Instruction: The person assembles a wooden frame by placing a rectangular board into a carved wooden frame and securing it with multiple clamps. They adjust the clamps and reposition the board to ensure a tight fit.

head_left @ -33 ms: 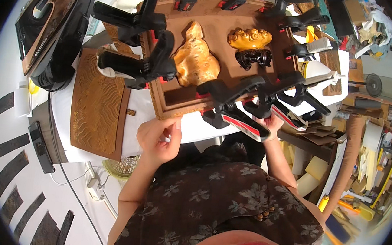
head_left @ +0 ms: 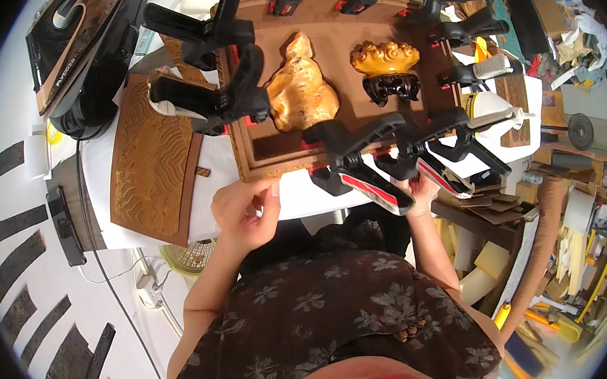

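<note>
Brown framed tray [head_left: 333, 55] is the piece in hand: on the table ahead of the body, ringed by black clamps [head_left: 363, 151] along its rim. Delta vs previous frame: next to nothing, just a tiny shift in view. Hands, clamps and contents match, so I read no progress on the work between the two.

Left hand [head_left: 246, 213]: at the tray's near-left corner, thumb and index bent into a loose ring, other fingers curled. Fingertips meet the rim's lower edge in view; can't tell if they grip it or sit just below. Right hand [head_left: 424, 194]: under the tray's near edge, right of middle, partly behind clamp handles. Can't tell finger gap or hold.

Containers: tray holds a tan gourd-shaped carving [head_left: 301, 92] in its left half, and right of that an amber carved piece [head_left: 386, 58] on a dark glossy stand [head_left: 392, 89]. Mesh basket [head_left: 193, 256] sits lower, near-left of the tray; can't make out contents.

Further out: wavy carved panel [head_left: 152, 169] left of tray, black handled appliance [head_left: 91, 62] beyond it. White bottle [head_left: 489, 110] just right of tray.
</note>
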A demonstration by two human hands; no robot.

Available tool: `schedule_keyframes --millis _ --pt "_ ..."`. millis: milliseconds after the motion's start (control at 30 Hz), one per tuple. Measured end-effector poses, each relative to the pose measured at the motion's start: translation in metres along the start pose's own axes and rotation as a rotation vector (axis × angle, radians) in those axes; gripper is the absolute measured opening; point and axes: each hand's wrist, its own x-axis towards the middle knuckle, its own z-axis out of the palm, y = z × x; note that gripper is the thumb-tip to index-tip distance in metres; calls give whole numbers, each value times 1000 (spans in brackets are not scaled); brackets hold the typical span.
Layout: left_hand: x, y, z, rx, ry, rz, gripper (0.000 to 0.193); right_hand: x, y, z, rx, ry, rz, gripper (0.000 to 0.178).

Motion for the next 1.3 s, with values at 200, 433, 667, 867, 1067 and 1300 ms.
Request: schedule_keyframes --millis 200,433,667,867,1067,1300 --pt "1 10 -4 67 54 41 8 -10 15 2 -4 -44 55 13" --pt "6 27 -11 293 355 318 35 2 10 -1 -52 12 -179 8" --pt "37 50 -2 712 156 352 32 2 2 1 15 33 -90 10" --pt "38 31 13 640 258 365 26 1 11 0 60 -18 -131 12" --pt "37 28 20 631 288 359 29 5 0 -3 45 24 -126 11" --pt "18 73 6 374 420 382 31 9 2 -4 21 25 -176 3"
